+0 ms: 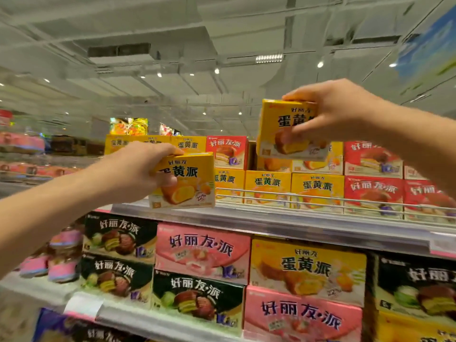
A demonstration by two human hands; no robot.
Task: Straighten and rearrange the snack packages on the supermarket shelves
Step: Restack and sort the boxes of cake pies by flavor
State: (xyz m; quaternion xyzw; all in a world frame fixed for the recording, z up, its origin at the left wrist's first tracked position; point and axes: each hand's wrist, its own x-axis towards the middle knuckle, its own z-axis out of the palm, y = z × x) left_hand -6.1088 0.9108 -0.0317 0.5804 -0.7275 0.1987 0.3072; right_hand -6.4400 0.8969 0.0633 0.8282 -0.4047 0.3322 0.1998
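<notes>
1. A supermarket aisle is shown beneath a ducted ceiling point(172, 45), with the top shelf point(296, 225) edged by a wire rail point(320, 197).
2. A yellow egg-yolk pie box point(183, 180) is gripped by the left hand point(138, 169) at the shelf's front edge, fingers curled over its top and thumb pressed on its face, apparently so it can be squared up.
3. A second yellow box point(283, 134) is pinched by the right hand point(338, 112) above the stacked yellow boxes point(317, 186), seemingly for placing on top.
4. Red pie boxes point(372, 159) are stacked toward the right end.
</notes>
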